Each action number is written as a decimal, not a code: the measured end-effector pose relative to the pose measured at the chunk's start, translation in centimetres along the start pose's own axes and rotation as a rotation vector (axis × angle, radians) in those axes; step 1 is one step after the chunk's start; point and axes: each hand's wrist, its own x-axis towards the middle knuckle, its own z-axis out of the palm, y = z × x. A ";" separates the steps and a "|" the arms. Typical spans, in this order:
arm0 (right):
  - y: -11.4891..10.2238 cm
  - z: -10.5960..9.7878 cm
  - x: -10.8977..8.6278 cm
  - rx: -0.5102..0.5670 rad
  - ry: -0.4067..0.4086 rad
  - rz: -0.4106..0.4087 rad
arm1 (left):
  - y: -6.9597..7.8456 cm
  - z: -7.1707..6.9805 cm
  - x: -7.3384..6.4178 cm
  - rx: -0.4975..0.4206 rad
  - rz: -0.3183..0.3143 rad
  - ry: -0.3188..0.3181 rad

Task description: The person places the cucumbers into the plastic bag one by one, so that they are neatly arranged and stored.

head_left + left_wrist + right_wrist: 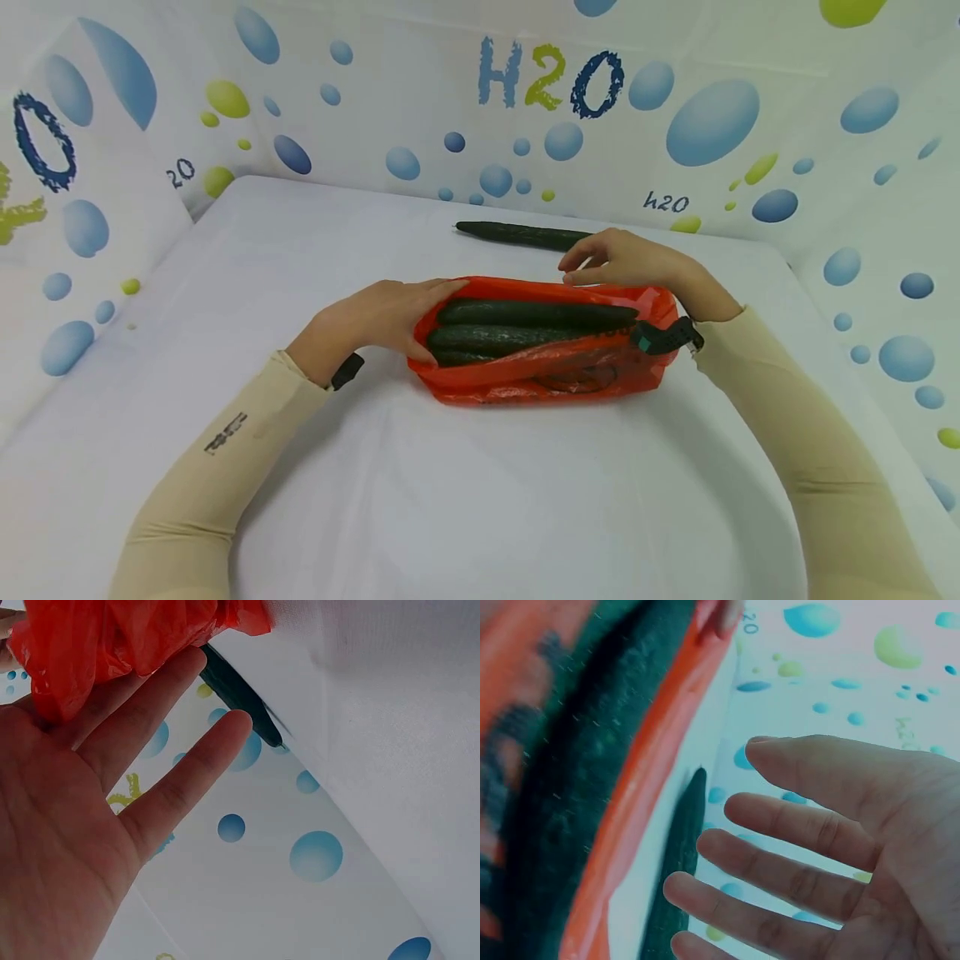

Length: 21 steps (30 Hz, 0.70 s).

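Lying on its side at mid-table is a red plastic bag point(495, 387) with several dark green cucumbers point(536, 314) inside. My left hand point(382, 315) spans the bag's left end, thumb at the near rim and fingers along the far rim. In the left wrist view its fingers point(184, 791) are extended and touch the red plastic; the thumb is hidden. Over the bag's far rim hovers my right hand point(626, 260), holding nothing, its fingers point(780, 862) spread apart in the right wrist view. Behind it lies a loose cucumber point(513, 233), its right end hidden by that hand.
A white cloth point(480, 492) covers the table. Behind and at the sides rises a white curtain point(420, 83) printed with blue and green drops and "H2O". Dark straps with devices point(667, 336) sit at the wrists, the right one overlapping the bag in the head view.
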 end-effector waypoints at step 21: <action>3.6 -1.4 6.1 0.132 0.140 -0.055 | 0.0 0.3 -0.1 0.006 -0.006 -0.006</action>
